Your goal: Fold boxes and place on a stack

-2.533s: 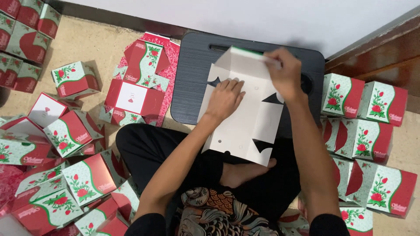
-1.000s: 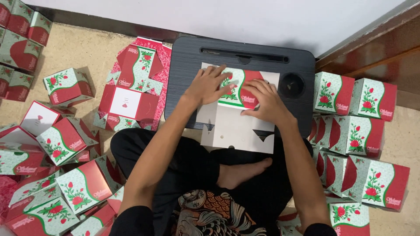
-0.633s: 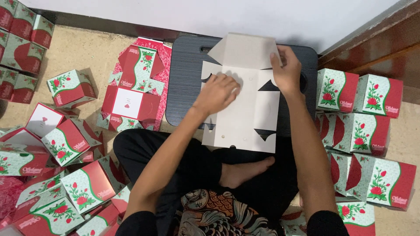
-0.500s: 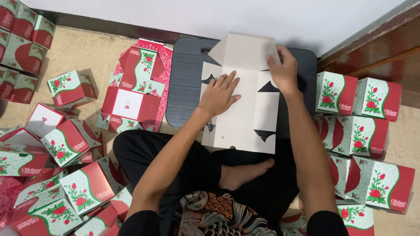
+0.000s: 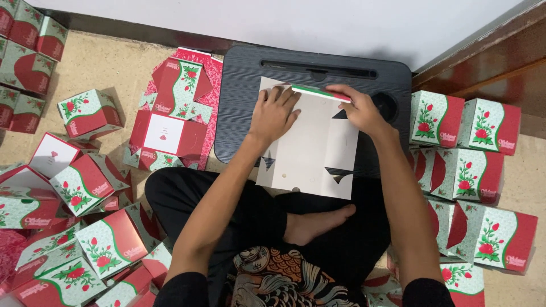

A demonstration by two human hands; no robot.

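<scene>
On one black lap desk [image 5: 239, 102], one flat carton blank [image 5: 310, 153], two hands, left hand [image 5: 273, 113] spread flat, right hand [image 5: 358, 111] pinching its top flap [image 5: 318, 92].

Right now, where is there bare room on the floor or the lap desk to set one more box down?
Bare tan floor lies between the flat stack of unfolded cartons and the boxes at upper left. The black lap desk has a free strip left of the white carton blank, which both the left hand and right hand press. The folded boxes at right and lower left are crowded.
</scene>
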